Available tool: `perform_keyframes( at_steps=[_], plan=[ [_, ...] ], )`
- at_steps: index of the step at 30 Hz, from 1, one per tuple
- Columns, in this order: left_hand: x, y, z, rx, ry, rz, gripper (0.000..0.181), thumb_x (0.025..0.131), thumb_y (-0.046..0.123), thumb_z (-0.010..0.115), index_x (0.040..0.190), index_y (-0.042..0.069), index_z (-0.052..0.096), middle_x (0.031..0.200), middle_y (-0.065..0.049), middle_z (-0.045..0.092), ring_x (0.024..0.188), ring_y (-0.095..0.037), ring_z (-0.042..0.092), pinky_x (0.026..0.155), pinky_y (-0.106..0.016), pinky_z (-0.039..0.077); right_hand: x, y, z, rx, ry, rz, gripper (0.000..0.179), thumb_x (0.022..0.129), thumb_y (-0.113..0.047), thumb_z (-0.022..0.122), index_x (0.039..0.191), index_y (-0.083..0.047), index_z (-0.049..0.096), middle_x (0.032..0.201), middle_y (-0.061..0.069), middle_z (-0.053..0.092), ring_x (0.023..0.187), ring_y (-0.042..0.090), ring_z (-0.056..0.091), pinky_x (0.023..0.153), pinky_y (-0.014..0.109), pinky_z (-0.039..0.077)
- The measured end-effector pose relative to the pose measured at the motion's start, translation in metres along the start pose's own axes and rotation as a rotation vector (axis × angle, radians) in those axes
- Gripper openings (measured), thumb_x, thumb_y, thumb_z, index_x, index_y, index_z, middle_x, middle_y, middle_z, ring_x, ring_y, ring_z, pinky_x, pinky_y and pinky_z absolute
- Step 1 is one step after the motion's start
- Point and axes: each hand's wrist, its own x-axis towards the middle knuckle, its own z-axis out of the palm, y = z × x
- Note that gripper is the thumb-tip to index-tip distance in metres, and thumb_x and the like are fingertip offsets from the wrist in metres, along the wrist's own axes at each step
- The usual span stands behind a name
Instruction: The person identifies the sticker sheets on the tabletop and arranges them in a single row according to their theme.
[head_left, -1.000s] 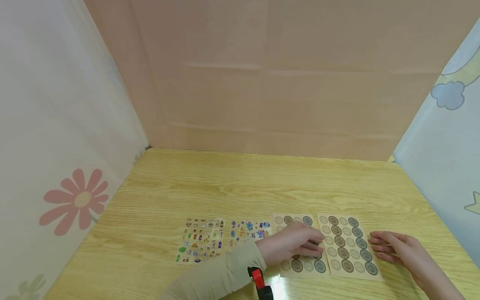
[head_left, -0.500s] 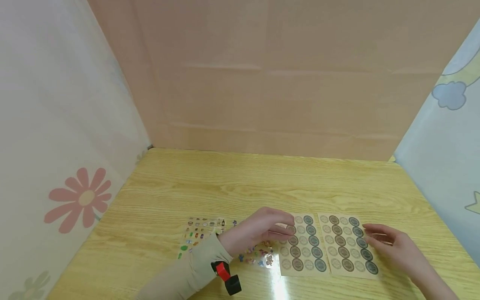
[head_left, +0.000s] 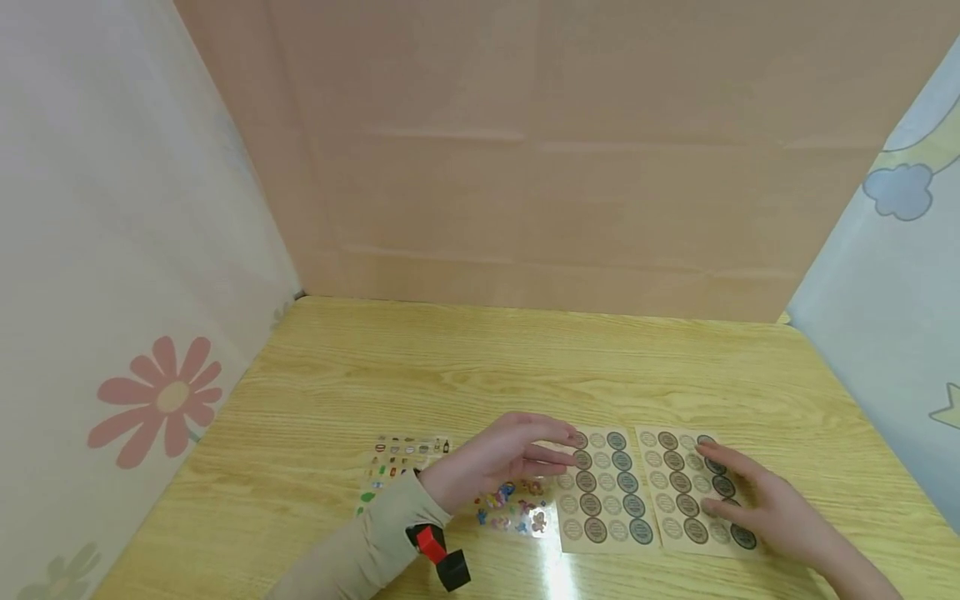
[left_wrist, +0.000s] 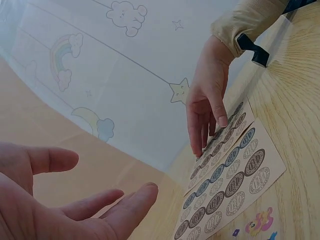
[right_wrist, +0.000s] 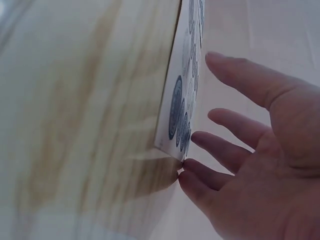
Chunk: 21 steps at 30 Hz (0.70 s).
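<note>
My left hand (head_left: pixel 506 458) hovers over a transparent sheet of colourful cartoon stickers (head_left: pixel 517 521), covering much of it. Its fingers are relaxed, slightly bent and apart, and hold nothing; its fingertips overlap the left edge of a sheet of round seal stickers (head_left: pixel 613 540). To the right lies a second such sheet (head_left: pixel 677 500), with my right hand (head_left: pixel 772 508) over its right side. In the right wrist view, the right hand's fingers are spread, with nothing gripped. Whether its lower fingertips touch the sheet or table, I cannot tell.
A transparent sheet of small food and bottle stickers (head_left: pixel 397 458) lies at the row's left end, partly behind the left sleeve (head_left: pixel 375 533). The wooden table (head_left: pixel 525 358) meets a plain back wall (head_left: pixel 525 208) and patterned side walls (head_left: pixel 862 267).
My left hand has drawn back leftward from the left seal sheet to the cartoon sheet. My right hand has shifted left from the table beside the right seal sheet to over it.
</note>
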Motion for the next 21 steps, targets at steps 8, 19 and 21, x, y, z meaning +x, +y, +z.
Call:
perform_keyframes(
  at_steps=[8, 19, 21],
  plan=[
    [0.000, 0.000, -0.004, -0.008, 0.007, -0.004, 0.039, 0.093, 0.016, 0.062, 0.124, -0.008, 0.057, 0.116, -0.013, 0.064, 0.106, -0.032, 0.062, 0.089, -0.036, 0.053, -0.002, 0.005, 0.003, -0.010, -0.072, -0.137, 0.066, 0.075, -0.008, 0.079, 0.133, 0.004, 0.049, 0.146, -0.029, 0.016, 0.130, -0.019, 0.005, 0.097, -0.003, 0.009],
    [0.002, -0.012, -0.010, 0.025, -0.007, -0.037, 0.046, 0.095, 0.021, 0.058, 0.129, -0.008, 0.052, 0.125, -0.021, 0.057, 0.107, -0.034, 0.062, 0.091, -0.041, 0.052, 0.000, 0.010, 0.000, 0.001, -0.128, -0.211, 0.067, 0.077, -0.005, 0.076, 0.136, 0.003, 0.047, 0.151, -0.026, 0.013, 0.134, -0.014, 0.002, 0.098, -0.003, 0.009],
    [0.002, -0.013, -0.012, 0.017, 0.000, -0.035, 0.045, 0.095, 0.022, 0.058, 0.128, -0.007, 0.054, 0.124, -0.021, 0.058, 0.107, -0.034, 0.062, 0.092, -0.043, 0.052, 0.001, 0.011, -0.001, -0.016, -0.128, -0.205, 0.067, 0.077, -0.006, 0.077, 0.136, 0.002, 0.047, 0.151, -0.025, 0.013, 0.133, -0.015, 0.001, 0.097, -0.003, 0.007]
  ],
)
